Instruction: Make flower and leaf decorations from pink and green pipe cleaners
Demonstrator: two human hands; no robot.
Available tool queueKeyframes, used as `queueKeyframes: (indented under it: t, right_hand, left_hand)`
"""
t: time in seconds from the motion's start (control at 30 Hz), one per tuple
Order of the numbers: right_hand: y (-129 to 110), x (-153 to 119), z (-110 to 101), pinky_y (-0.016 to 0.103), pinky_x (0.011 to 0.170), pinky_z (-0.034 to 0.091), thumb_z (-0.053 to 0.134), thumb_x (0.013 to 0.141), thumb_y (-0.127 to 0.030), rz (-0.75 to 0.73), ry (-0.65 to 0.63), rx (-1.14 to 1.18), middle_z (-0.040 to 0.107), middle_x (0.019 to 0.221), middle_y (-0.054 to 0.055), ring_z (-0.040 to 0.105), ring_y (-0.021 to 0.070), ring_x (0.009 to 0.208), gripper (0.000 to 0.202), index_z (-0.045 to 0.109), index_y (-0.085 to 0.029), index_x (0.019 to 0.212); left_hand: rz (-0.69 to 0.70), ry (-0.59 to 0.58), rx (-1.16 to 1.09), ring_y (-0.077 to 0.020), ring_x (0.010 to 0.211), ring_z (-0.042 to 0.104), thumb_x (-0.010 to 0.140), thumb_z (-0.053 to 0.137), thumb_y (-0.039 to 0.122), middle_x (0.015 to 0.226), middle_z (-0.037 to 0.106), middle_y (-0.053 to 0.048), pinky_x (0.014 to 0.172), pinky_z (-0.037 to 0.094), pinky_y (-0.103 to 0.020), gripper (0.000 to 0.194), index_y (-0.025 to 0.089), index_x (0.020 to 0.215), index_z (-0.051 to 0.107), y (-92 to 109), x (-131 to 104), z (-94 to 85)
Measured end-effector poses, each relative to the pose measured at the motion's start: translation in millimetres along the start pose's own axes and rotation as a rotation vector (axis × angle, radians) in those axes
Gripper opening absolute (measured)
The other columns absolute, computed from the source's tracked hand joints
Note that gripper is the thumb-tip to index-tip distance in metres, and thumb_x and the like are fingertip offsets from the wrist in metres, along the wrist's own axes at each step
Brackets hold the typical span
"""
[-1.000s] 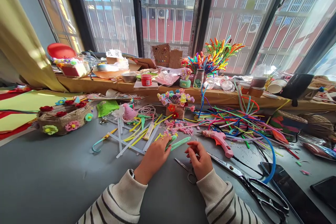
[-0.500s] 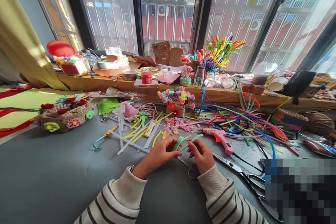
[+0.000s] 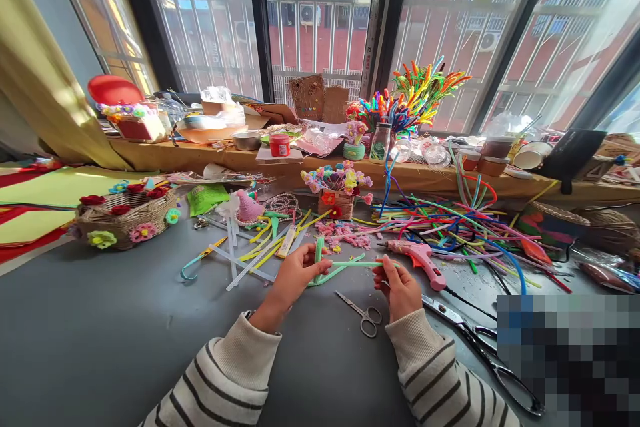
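A light green pipe cleaner (image 3: 353, 263) stretches between my two hands above the grey table. My left hand (image 3: 299, 273) is closed on its bent, looped part, with one piece standing up by the fingers and another slanting off to the right. My right hand (image 3: 399, 285) pinches the straight end. Below and between the hands lie small scissors (image 3: 361, 315) with their handles toward me. Just beyond my right hand rests a pink hot glue gun (image 3: 419, 263). Large black-handled scissors (image 3: 467, 333) lie right of that hand.
Glue sticks and yellow strips (image 3: 250, 260) lie left of centre. A small flower basket (image 3: 336, 203) stands behind the hands. Many coloured pipe cleaners (image 3: 445, 223) are heaped at right. A woven basket (image 3: 127, 220) sits at far left. A cluttered ledge (image 3: 200, 160) runs below the windows.
My right hand has moved right, away from the left, and the green pipe cleaner is now pulled straight between them. My left hand has shifted slightly left. The small scissors show fully.
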State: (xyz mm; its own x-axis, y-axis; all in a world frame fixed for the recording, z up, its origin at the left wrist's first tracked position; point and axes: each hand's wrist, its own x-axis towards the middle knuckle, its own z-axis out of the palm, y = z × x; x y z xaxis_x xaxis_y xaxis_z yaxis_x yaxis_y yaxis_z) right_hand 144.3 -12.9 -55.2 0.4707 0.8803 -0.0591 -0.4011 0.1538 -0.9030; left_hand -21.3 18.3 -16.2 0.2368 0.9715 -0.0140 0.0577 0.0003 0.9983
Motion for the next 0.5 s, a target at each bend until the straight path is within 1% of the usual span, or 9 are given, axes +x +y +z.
queueKeyframes:
  t: [0.07,0.13,0.23,0.37,0.5]
  right_hand:
    - [-1.4,0.0,-0.2,0.014,0.035,0.039,0.062,0.053,-0.04,-0.017,0.052,0.014,0.056,0.048,-0.003,0.046,0.0046,0.039,0.029,0.059,-0.014,0.065]
    - [-2.0,-0.5,0.5,0.015,0.034,0.04,0.063,0.051,-0.041,-0.019,0.068,0.002,0.056,0.047,-0.002,0.045,0.0047,0.037,0.031,0.06,-0.013,0.064]
    - [-1.1,-2.2,2.5,0.016,0.031,0.039,0.061,0.051,-0.043,-0.031,0.038,-0.074,0.055,0.046,-0.001,0.045,0.0054,0.035,0.033,0.061,-0.012,0.062]
    - [1.2,-4.6,4.4,0.015,0.025,0.033,0.059,0.052,-0.046,-0.088,-0.012,-0.198,0.052,0.04,-0.002,0.04,0.0048,0.03,0.034,0.056,-0.012,0.052]
    - [2.2,-4.8,3.4,0.014,0.025,0.03,0.061,0.05,-0.044,-0.085,0.02,-0.248,0.05,0.038,-0.004,0.038,0.0038,0.029,0.032,0.051,-0.013,0.05]
  left_hand:
    - [0.008,0.045,-0.023,-0.0108,0.059,0.053,0.056,0.06,0.03,0.064,0.055,0.001,0.059,0.04,-0.022,0.028,0.014,0.077,0.05,0.7,-0.6,-1.1]
    - [0.032,0.098,-0.07,-0.0101,0.06,0.053,0.057,0.06,0.03,0.065,0.055,0.001,0.06,0.04,-0.021,0.027,0.014,0.077,0.05,1.4,-0.8,-2.2]
    - [0.075,0.185,-0.16,-0.008,0.057,0.051,0.056,0.06,0.029,0.063,0.053,0.003,0.059,0.04,-0.02,0.026,0.014,0.075,0.051,2.8,-0.4,-3.1]
    - [0.102,0.288,-0.257,-0.0055,0.054,0.048,0.055,0.061,0.029,0.062,0.051,0.004,0.056,0.039,-0.018,0.026,0.014,0.074,0.052,3.5,1.3,-3.5]
    - [0.133,0.327,-0.298,-0.0052,0.055,0.048,0.055,0.062,0.029,0.064,0.051,0.004,0.058,0.039,-0.018,0.028,0.014,0.076,0.051,1.3,3.5,-4.1]
